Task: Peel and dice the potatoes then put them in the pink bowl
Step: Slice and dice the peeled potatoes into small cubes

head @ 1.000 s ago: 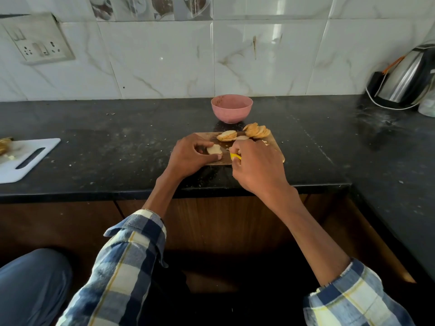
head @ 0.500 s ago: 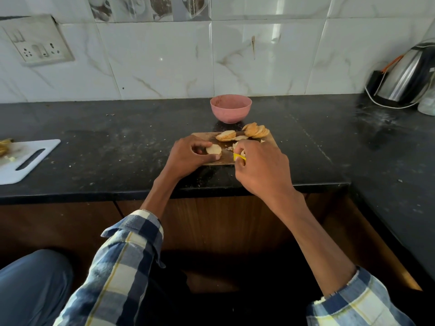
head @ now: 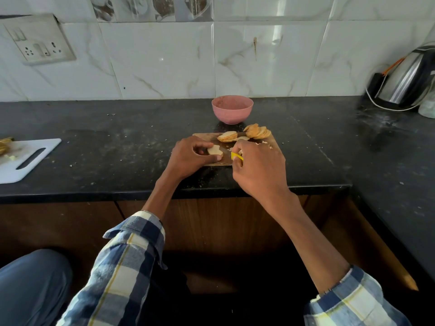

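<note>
Two bare hands work over a small wooden cutting board (head: pixel 273 143) near the front edge of a black stone surface (head: pixel 117 147). The left hand (head: pixel 188 157) curls its fingers and thumb around a pale potato piece (head: pixel 213 149), pinning it to the board. The right hand (head: pixel 259 165), just beside it, grips a knife with a yellow handle (head: pixel 236 156); the short blade points toward the potato piece and reaches its edge. Just beyond both hands, at the far side of the board, lie a small stack of potato slices (head: pixel 227 136) and a fanned row of more slices (head: pixel 257 132). Past the board stands the pink bowl (head: pixel 232 109), apart from it. Far off to the left of the left hand lies a white cutting board (head: pixel 26 158); well to the right of the right hand stands a steel kettle (head: pixel 409 78).
</note>
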Tool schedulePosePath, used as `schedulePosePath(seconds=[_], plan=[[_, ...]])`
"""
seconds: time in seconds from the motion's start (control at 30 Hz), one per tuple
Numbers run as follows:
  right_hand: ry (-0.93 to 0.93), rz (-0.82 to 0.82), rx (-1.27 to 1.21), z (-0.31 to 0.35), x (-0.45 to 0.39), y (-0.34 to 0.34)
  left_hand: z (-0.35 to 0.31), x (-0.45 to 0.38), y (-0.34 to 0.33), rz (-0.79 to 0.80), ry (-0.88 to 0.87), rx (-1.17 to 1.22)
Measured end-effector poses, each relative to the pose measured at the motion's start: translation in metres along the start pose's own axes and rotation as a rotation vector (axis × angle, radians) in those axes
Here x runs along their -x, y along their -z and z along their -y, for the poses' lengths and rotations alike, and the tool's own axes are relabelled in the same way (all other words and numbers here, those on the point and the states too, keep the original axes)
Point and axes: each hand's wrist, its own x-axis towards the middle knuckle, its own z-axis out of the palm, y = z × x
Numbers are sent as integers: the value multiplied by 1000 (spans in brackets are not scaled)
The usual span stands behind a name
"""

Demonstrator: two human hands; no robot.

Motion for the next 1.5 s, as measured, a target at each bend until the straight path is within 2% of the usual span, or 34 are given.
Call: schedulePosePath(seconds=[0.17,0.5,0.77,1.07,1.27,1.4,1.5], plan=[[-11,10,7,7,-4,-15,-1,0,1,-4,-8,13],[-22,-101,-17,7,-4,-15,1,-1,0,-13,-1,9],[-16,21,19,10,-19,-23,1,-1,-1,-25,-2,11],[23,95,45,2,3,8,-1,-1,-3,-41,5,-13],[-2,49,18,-5,10,21,-3,1,-1,-20,-8,-3],[-20,-32,-15,0,2,11,-1,0,1,-9,15,15],[-2,-30,-11,8,-6,-2,0,0,0,-8,9,23]])
